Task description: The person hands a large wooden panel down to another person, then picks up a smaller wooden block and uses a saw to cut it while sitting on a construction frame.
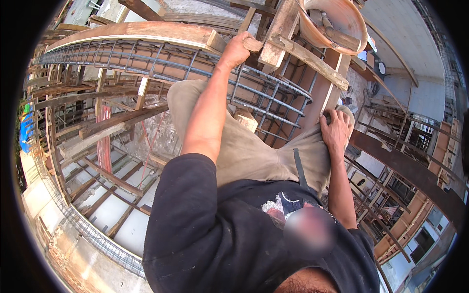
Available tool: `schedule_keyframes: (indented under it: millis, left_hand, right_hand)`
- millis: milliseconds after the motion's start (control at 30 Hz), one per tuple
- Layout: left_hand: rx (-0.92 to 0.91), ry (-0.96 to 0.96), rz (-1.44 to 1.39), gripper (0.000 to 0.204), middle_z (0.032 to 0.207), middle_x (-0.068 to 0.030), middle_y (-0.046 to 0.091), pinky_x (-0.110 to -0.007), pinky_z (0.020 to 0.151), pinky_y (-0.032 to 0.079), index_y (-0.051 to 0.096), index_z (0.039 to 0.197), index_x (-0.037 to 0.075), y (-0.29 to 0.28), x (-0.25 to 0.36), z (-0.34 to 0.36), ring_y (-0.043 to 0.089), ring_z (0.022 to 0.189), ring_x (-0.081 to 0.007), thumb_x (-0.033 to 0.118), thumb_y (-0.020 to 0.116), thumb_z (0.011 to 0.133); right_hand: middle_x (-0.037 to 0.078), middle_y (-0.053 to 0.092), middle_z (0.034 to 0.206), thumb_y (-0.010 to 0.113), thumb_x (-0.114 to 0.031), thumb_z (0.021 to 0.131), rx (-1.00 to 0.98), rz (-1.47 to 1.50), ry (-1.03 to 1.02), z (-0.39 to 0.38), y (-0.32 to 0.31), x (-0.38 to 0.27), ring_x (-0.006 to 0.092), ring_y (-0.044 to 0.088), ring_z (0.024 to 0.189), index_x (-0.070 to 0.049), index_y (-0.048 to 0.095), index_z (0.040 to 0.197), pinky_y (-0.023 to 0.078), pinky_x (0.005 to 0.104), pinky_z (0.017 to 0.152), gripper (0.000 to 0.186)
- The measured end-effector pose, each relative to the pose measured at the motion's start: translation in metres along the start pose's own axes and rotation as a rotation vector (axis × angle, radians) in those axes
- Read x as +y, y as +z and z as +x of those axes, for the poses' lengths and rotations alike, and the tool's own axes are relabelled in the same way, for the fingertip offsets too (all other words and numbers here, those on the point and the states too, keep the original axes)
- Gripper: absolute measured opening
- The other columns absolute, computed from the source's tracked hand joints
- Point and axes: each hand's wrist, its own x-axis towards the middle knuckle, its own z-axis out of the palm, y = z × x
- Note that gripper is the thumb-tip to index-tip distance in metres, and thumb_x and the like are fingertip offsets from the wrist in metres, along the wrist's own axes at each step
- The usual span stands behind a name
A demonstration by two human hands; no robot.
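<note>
My left hand (235, 52) reaches forward, its fingers wrapped around a short piece of wood (252, 45) beside the end of a long timber beam (132, 30). Under that arm runs a cage of steel rebar (273, 105) inside wooden formwork. My right hand (336, 129) rests on my right knee, with bent, parted fingers at the edge of a formwork board (322, 95) and nothing visible in them. Ahead of it, a rough wooden crosspiece (312, 63) spans the formwork. A wooden block (245, 119) sits between my legs at the cage.
An orange bucket (309, 35) holding wooden-handled tools stands at the front right. Below left, an open grid of beams (112, 178) drops to a lower level. A dark beam (405, 166) crosses on the right, above more scaffolding timbers. A rebar strip (93, 246) lines the near-left wall.
</note>
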Motion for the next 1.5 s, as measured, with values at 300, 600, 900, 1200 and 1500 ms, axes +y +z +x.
schedule_keyframes:
  millis: [300,600,900,1200,1500]
  left_hand:
    - [0.035,0.046,0.143,0.034,0.107,-0.0204,0.073,-0.038,0.089,0.053,0.069,0.111,0.008,-0.003,0.000,-0.007,0.069,0.103,-0.0367,-0.002,0.060,0.080]
    - [0.037,0.023,0.058,0.031,0.106,-0.0202,0.073,-0.038,0.088,0.053,0.069,0.111,0.008,0.001,0.005,-0.013,0.070,0.101,-0.0365,0.000,0.061,0.081]
    - [0.080,0.060,0.105,0.035,0.106,-0.0232,0.072,-0.044,0.089,0.053,0.068,0.114,0.009,0.003,-0.012,-0.015,0.067,0.104,-0.0431,0.000,0.058,0.081]
    - [-0.071,0.037,0.089,0.044,0.109,-0.0191,0.071,-0.043,0.092,0.051,0.064,0.118,0.014,-0.006,0.013,-0.024,0.065,0.109,-0.0401,-0.004,0.056,0.079]
    - [-0.182,0.105,0.065,0.051,0.110,-0.0134,0.070,-0.041,0.091,0.052,0.066,0.118,0.010,-0.009,-0.004,-0.017,0.065,0.106,-0.0337,0.000,0.071,0.069]
  right_hand:
    - [0.008,0.068,0.116,0.069,-0.038,0.088,0.014,0.003,-0.012,-0.001,-0.002,-0.002,0.0308,0.055,0.123,-0.015,0.073,0.113,0.038,0.0493,0.102,0.034]
    - [0.008,0.068,0.114,0.069,-0.038,0.088,0.026,0.013,-0.005,-0.002,-0.001,-0.001,0.0308,0.055,0.123,-0.016,0.074,0.111,0.038,0.0497,0.103,0.032]
    - [0.006,0.068,0.119,0.066,-0.042,0.090,-0.039,-0.009,0.017,-0.002,-0.004,-0.009,0.0309,0.053,0.125,-0.018,0.073,0.115,0.036,0.0490,0.108,0.036]
    - [0.006,0.066,0.124,0.063,-0.043,0.092,-0.096,-0.073,0.042,0.001,0.000,-0.003,0.0314,0.052,0.130,-0.020,0.070,0.119,0.036,0.0497,0.111,0.037]
    - [0.008,0.066,0.123,0.065,-0.043,0.092,-0.124,-0.136,0.023,0.005,-0.004,-0.019,0.0327,0.053,0.129,-0.017,0.071,0.113,0.036,0.0507,0.110,0.034]
